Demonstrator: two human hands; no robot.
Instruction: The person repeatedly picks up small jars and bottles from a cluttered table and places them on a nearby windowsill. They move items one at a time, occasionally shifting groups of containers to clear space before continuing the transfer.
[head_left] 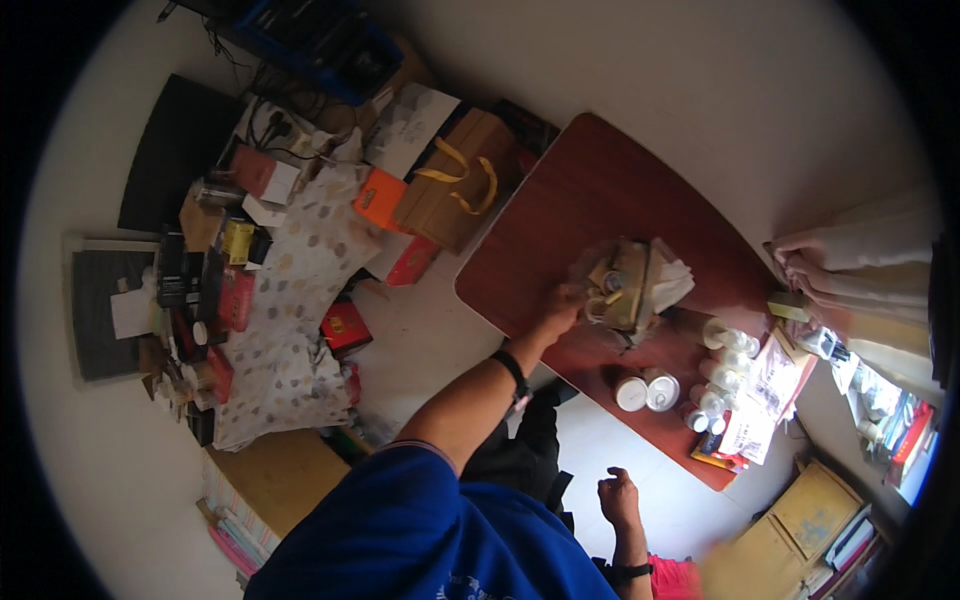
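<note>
My left arm, with a black wristband, reaches over the reddish-brown table (530,235). At its end my left hand (565,308) is closed on the near left side of a tan tissue box (632,290). White tissue (672,284) sticks out at the box's right, and small items sit in its left part. Blur covers the box and the fingertips, so the exact grip is hard to see. My right hand (618,497) hangs below the table's front edge, holding nothing, its fingers loosely bent and apart.
Two white round tins (646,391) and several white bottles (728,370) stand on the table's right part, beside papers (765,400). Left of the table, a brown paper bag (460,180) adjoins a cloth-covered surface (300,300) crowded with boxes. A yellow wooden cabinet (790,530) stands lower right.
</note>
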